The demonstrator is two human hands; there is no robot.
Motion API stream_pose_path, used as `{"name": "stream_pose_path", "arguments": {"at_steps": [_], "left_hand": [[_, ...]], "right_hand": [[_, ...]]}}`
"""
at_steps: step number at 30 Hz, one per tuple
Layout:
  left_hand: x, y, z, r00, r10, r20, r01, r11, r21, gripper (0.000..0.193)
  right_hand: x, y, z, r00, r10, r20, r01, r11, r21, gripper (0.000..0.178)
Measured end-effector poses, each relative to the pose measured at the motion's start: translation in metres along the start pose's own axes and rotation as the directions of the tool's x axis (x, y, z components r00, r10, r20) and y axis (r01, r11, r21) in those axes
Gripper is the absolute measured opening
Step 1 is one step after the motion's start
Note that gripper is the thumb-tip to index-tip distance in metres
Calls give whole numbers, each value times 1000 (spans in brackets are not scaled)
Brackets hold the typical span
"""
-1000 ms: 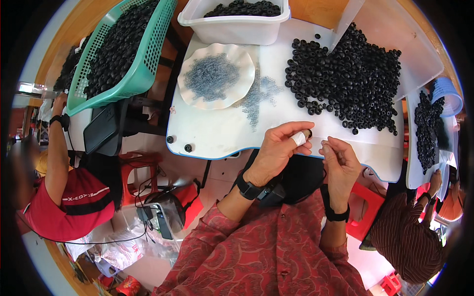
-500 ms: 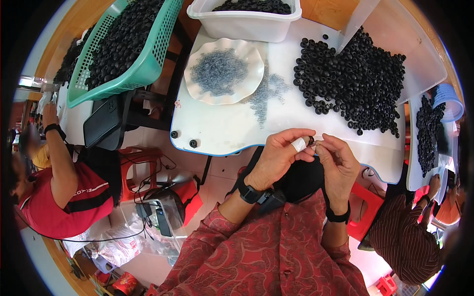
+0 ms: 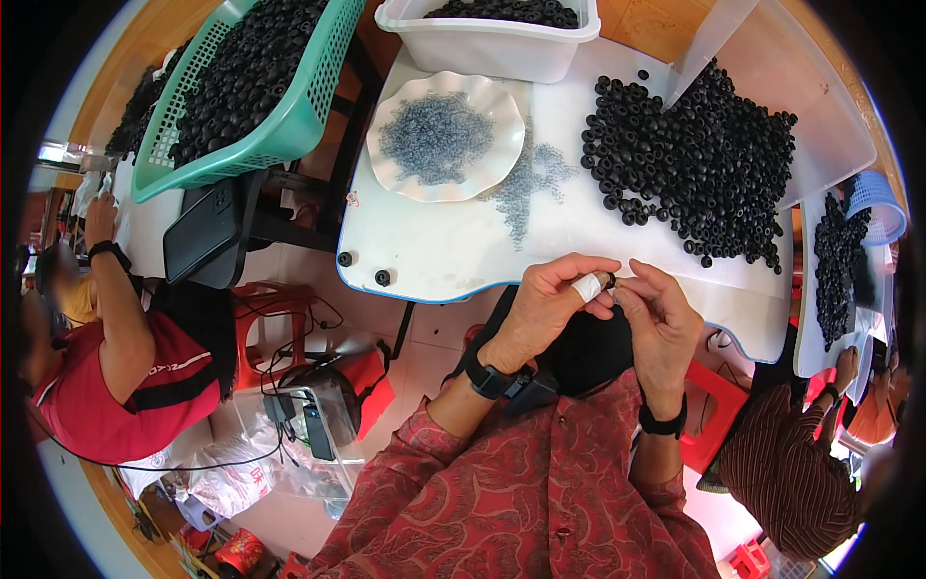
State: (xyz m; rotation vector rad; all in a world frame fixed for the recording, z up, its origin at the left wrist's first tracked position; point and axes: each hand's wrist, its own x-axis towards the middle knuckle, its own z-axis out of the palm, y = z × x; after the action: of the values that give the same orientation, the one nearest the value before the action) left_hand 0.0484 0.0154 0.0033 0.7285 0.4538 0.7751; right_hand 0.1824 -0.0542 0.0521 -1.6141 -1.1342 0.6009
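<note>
Over the front edge of the white table (image 3: 579,232), both hands meet fingertip to fingertip. My left hand (image 3: 540,314), white tape around one finger, pinches a small black ring-shaped part (image 3: 608,280), mostly covered by the fingers. My right hand (image 3: 661,333) presses thumb and fingers together against it; whatever they grip is too small to make out. A large heap of black ring-shaped parts (image 3: 694,164) lies on the right of the table. To the left, a scalloped white plate (image 3: 511,164) holds many small translucent rings (image 3: 434,140), and more rings (image 3: 526,193) are scattered beside it.
A white tub (image 3: 487,53) of black parts stands at the back. Two loose black parts (image 3: 383,277) sit near the table's left corner. A green basket (image 3: 299,125) is farther left. People work on both sides: a red sleeve (image 3: 87,376) left, a striped sleeve (image 3: 791,463) right.
The hands stay together at the same place, with only slight finger movement around the black part. The view has shifted slightly.
</note>
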Motion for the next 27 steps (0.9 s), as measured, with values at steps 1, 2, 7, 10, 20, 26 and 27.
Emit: {"name": "stream_pose_path", "arguments": {"at_steps": [1,2,7,10,20,26,27], "left_hand": [[0,1,0,1000,-14,-4,14,999,34,24],[-1,2,1,1000,-27,-9,28,997,67,24],[-1,3,-1,1000,-5,11,3,987,163,23],[-2,4,-2,999,11,46,-19,984,175,22],[-4,-1,-10,984,-144,103,161,968,-193,25],[-3,0,-9,986,-146,84,162,960,-229,26],[-3,0,-8,985,-146,87,163,960,-229,26]], "right_hand": [[0,0,0,1000,0,0,0,1000,0,28],[1,1,-1,1000,-5,14,5,1000,-2,28],[3,-2,-3,998,7,65,-6,1000,-14,29],[5,-3,-6,994,26,105,-24,1000,-18,30],[6,3,-8,958,217,189,-254,947,199,27],[4,-1,-6,967,207,149,-235,950,207,24],[3,-2,-5,974,179,139,-207,953,221,23]]}}
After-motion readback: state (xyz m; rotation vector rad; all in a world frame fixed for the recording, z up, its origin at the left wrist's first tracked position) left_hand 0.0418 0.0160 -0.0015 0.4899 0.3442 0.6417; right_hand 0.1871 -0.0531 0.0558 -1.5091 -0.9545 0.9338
